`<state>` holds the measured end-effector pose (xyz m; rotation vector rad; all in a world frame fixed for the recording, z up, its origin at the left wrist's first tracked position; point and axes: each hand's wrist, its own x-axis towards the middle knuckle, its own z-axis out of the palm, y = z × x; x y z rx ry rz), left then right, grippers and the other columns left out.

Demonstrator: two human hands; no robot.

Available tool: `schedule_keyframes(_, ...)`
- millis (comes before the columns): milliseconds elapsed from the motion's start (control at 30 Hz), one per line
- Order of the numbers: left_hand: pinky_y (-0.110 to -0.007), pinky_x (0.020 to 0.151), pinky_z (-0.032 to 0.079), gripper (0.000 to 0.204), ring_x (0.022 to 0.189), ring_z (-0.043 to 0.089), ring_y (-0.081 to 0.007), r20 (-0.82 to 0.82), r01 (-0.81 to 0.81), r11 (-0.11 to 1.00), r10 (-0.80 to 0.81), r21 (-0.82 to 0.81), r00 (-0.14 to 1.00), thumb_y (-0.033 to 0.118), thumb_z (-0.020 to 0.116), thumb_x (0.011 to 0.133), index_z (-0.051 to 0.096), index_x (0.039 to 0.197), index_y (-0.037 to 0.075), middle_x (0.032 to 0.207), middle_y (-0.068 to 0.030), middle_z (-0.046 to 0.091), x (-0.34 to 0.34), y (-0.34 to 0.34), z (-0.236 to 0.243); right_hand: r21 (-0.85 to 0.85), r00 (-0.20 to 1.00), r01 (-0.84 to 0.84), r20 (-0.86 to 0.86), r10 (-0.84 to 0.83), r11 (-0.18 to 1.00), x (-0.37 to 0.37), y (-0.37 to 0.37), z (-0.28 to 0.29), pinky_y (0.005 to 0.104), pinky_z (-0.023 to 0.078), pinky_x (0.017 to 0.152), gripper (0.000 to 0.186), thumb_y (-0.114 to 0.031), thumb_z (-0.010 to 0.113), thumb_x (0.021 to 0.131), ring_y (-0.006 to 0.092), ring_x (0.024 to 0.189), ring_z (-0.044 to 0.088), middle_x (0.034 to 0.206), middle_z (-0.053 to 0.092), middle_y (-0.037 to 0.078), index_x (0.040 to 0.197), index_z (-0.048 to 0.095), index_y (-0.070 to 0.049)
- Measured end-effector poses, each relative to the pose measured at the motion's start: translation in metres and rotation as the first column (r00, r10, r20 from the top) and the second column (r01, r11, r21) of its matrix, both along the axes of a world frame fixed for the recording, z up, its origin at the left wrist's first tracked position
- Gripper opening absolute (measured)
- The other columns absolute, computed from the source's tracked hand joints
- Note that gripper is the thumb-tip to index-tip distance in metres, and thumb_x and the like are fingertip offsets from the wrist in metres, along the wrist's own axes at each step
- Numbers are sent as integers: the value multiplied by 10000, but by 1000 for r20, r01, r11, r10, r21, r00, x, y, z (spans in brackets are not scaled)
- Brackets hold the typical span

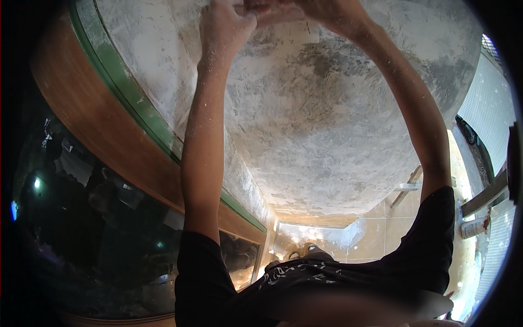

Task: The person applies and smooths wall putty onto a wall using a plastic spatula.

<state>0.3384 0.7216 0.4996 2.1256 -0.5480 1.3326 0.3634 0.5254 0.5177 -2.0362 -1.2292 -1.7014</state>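
Note:
Both arms reach up along a patchy grey plastered wall [321, 120]. At the top edge of the view, my left hand [226, 27] is close to the wall, its fingers bent and partly cut off. My right hand [335, 15] is level with it, a short way to the right, fingers pointing inward. A blurred, flat, brownish-pink shape [280, 16] spans the gap between the hands. Both seem closed on it, but I cannot make out what it is. Pale dust specks cover my hands and forearms.
On the left, a green strip [122, 84] and a brown wooden frame [103, 114] border dark, reflective glass [103, 234]. Below are floor tiles [365, 237] and my feet. A wooden piece with a white part [406, 187] stands by the wall. At right are a bar [482, 199] and a cylindrical container [473, 228].

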Motion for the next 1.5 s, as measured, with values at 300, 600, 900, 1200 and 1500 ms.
schedule_keyframes(300, -431, 712, 515, 191, 832, 683, -347, -107, -165, 984, 157, -66, 982, 79, 741, 756, 684, 894, -39, 842, -191, 703, -17, -15, 11, -9, 994, 105, -18, -106, 994, -7, -6, 8, 447, 485, 568, 118, -41, 712, 718, 401, 633, 632, 696, 632, 236, 792, 651, 27)
schedule_keyframes(600, -430, 727, 533, 197, 819, 685, -359, -51, -15, 1000, 17, 25, 999, 61, 710, 739, 687, 909, -37, 847, -198, 705, -9, -6, -18, -10, 995, 63, -71, -64, 998, -1, -3, -24, 437, 488, 564, 114, -40, 715, 728, 378, 641, 647, 714, 652, 215, 795, 653, 28)
schedule_keyframes(900, -451, 646, 511, 232, 753, 689, -343, -54, -138, 990, 136, -41, 989, 140, 785, 750, 690, 878, -29, 782, -186, 701, -8, -11, -2, 3, 996, 69, -56, -69, 998, -6, -7, -4, 441, 489, 562, 99, -41, 694, 725, 374, 630, 643, 693, 648, 206, 761, 637, 32)
schedule_keyframes(1200, -435, 667, 520, 279, 729, 690, -338, 85, -99, 990, 91, 102, 992, 296, 801, 739, 726, 795, 33, 747, -148, 706, 15, 9, -26, -57, 995, 49, -86, -54, 997, -6, -4, -17, 442, 491, 562, 108, -63, 702, 740, 377, 630, 642, 690, 650, 203, 800, 655, 14)
schedule_keyframes(1500, -395, 649, 512, 252, 693, 688, -288, 75, -85, 993, 78, 82, 994, 252, 791, 765, 719, 804, 14, 720, -124, 703, 11, 6, -44, -80, 994, 49, -91, -56, 996, -3, -1, -30, 450, 496, 576, 108, -69, 697, 755, 375, 639, 648, 702, 653, 205, 816, 662, 12)
